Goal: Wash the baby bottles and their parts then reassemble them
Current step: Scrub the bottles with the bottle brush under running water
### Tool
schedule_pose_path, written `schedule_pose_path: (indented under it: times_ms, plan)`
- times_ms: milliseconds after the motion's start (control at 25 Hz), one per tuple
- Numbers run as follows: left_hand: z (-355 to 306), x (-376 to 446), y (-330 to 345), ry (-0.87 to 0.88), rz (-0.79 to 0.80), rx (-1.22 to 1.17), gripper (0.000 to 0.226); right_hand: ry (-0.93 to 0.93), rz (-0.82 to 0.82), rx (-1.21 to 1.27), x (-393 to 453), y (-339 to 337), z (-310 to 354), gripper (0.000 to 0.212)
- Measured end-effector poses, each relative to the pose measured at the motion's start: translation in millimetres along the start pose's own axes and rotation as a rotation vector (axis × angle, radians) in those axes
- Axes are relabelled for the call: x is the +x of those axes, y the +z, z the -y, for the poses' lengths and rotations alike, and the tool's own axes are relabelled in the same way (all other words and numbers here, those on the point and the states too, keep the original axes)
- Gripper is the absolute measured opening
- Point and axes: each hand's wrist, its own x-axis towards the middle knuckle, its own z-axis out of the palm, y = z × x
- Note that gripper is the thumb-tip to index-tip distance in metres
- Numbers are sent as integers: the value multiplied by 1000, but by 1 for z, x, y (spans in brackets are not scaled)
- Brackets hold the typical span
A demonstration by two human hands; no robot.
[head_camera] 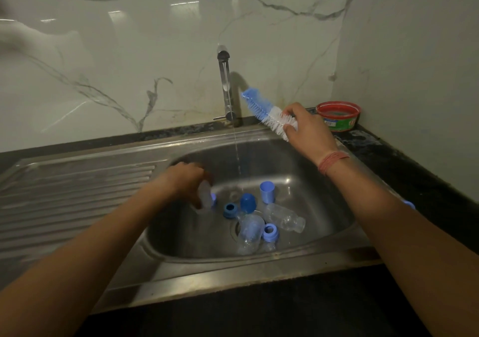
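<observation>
My left hand [185, 181] reaches down into the steel sink [324, 233] and grips a clear baby bottle [205, 196] with a blue ring at its lower end. My right hand [305, 127] holds a blue and white bottle brush [264, 112] above the sink's back right rim, its bristled end pointing up to the left. On the sink floor lie two clear bottles [285, 217] [248, 234], two blue screw rings [230, 210] [270, 232], a blue dome cap [248, 202] and a pale blue cap [267, 191].
A thin stream of water runs from the chrome tap [225, 83] into the basin. A red tub of green dish soap [338, 115] stands on the dark counter at the back right. The ribbed drainboard [77, 194] lies to the left.
</observation>
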Motion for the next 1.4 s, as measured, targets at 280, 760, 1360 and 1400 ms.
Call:
schedule_pose_path:
  times_ms: [280,760,1360,1400]
  plan:
    - [12,-8,9,55,-9,-239,65,-2,9,-1,0,1,0,30]
    - [64,-58,-23,-72,-610,-438,63,-166,317,-66,-16,12,25,32]
    - [198,-169,-50,-417,-735,-402,67,-283,454,-139,-33,30,44,35]
    - [211,-179,-52,-449,-739,-396,67,-289,444,-138,-33,34,42,34]
